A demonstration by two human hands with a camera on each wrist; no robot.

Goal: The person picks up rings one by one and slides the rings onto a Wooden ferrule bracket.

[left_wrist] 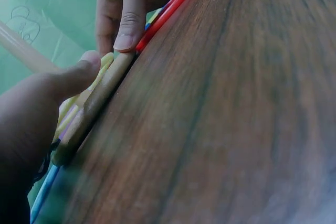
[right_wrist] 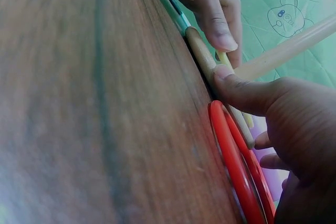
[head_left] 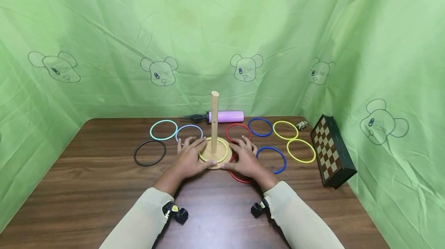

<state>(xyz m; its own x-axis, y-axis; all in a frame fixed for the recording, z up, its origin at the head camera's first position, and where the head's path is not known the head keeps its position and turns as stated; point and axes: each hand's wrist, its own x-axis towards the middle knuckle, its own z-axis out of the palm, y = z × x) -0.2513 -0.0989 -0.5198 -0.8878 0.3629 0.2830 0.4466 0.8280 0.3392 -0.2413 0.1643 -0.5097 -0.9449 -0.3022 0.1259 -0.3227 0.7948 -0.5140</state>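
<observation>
A wooden ring-toss stand has an upright peg (head_left: 214,125) on a round base (head_left: 208,153). One pale yellow ring (head_left: 227,152) encircles the peg, low over the base. On the left side, my left hand (head_left: 189,159) holds this ring, its thumb on the front edge and its fingers spread toward the back. My right hand (head_left: 246,160) grips the base from the right, thumb (right_wrist: 224,72) on the front rim and fingers around the far side. A red ring (right_wrist: 231,140) lies beside the base, partly hidden under the right hand in the head view.
Left lie a turquoise ring (head_left: 163,121), a light blue ring (head_left: 189,126) and a black ring (head_left: 135,155). Right are another red ring (head_left: 238,124), blue rings (head_left: 286,162) and yellow rings (head_left: 301,161). Behind is a purple hand pump (head_left: 229,116); a checkered board box (head_left: 330,150) stands far right.
</observation>
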